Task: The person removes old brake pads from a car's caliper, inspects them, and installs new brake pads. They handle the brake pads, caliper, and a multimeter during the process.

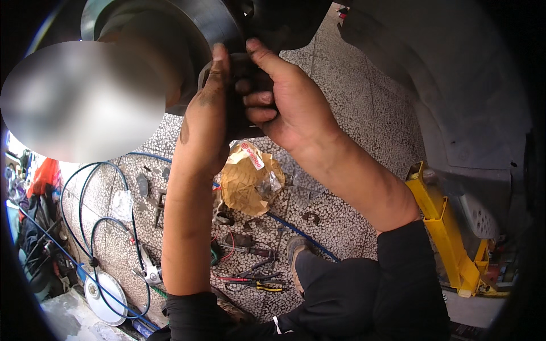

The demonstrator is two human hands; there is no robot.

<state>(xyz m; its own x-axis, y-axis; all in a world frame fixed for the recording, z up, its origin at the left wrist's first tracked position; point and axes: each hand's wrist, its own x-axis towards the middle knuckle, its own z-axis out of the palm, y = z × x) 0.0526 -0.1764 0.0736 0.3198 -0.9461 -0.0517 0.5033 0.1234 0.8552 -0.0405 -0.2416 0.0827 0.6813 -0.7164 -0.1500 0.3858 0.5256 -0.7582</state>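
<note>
A shiny metal brake disc (223, 25) fills the top of the head view. Just below its edge, a dark brake caliper (239, 116) sits in shadow between my hands. My left hand (207, 105) is closed around the caliper's left side, thumb pointing up and most fingers hidden behind the hand. From the right, my right hand (287, 91) grips the same part with curled, grease-stained fingers, its thumb stretched up near the disc. Shadow hides how the caliper meets the disc.
A person's blurred head (85, 102) is close on the left. Crumpled brown paper (244, 184), pliers (264, 281) and a looped blue hose (63, 193) lie on the speckled floor (364, 96). At the right stand a yellow metal stand (446, 244) and a grey wheel-arch panel (455, 108).
</note>
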